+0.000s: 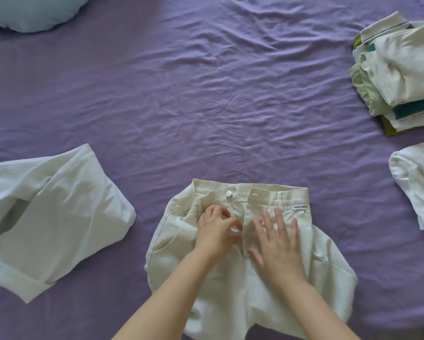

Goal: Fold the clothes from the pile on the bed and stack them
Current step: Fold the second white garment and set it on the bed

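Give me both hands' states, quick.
Left hand: fingers curled, pinching the fly of the cream trousers.
Right hand: open, flat, pressing the trousers.

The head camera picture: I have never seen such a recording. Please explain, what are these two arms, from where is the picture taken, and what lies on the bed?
There is no machine here. The camera sits on a person's head and looks down, so the two arms are that person's own. A purple bed sheet covers the bed. In front lie cream trousers with the fly open. The left hand pinches the fabric at the fly; the right hand lies flat on the trousers and holds nothing. At left lies a white garment, at far right a stack of folded clothes and below it another white garment. A pale pillow is at top left.
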Demonstrator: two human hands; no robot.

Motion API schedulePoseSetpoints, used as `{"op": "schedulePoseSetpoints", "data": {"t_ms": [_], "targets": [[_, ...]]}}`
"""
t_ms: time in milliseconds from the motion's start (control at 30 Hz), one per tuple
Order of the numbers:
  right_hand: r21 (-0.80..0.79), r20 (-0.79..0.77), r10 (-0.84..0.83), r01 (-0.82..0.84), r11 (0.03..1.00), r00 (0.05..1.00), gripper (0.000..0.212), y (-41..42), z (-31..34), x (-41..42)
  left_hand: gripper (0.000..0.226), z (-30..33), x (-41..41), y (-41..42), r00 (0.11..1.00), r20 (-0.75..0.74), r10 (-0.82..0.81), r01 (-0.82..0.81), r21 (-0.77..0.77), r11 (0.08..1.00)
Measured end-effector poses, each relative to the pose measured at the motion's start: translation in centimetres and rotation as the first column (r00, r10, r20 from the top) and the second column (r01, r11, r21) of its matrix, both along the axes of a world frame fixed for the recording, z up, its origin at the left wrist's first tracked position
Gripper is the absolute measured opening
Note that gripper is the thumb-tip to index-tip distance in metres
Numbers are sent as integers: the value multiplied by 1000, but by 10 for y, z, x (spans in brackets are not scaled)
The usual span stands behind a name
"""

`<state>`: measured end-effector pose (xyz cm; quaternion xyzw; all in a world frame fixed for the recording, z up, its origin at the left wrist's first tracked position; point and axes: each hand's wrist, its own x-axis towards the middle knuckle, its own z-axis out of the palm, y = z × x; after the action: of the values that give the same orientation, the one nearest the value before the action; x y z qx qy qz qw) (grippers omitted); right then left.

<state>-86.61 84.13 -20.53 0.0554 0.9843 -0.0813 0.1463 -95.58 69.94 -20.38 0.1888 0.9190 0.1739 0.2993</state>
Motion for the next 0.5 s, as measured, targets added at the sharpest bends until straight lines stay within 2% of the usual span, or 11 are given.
{"op": "schedulePoseSetpoints", "data": {"t_ms": [100,300,367,433,500], "targets": [[7,-29,-21,21,1000,999,60,-9,-6,13,33,-1,0,6,998,-9,62,-62,-10,998],[-69,-30,-151,148,987,988,64,-15,-7,11,18,-6,-7,8,995,-3,96,-97,-9,995],[-82,-7,-213,212,974,977,83,-15,-10,5,16,-6,-7,10,995,-3,97,-97,-22,995],[-47,120,-237,244,969,964,97,-15,-12,-1,15,-6,-9,11,997,-5,76,-76,-44,996],[14,247,-250,255,967,936,102,-16,-18,-5,11,-5,-9,10,999,-24,41,-43,-47,998]]}}
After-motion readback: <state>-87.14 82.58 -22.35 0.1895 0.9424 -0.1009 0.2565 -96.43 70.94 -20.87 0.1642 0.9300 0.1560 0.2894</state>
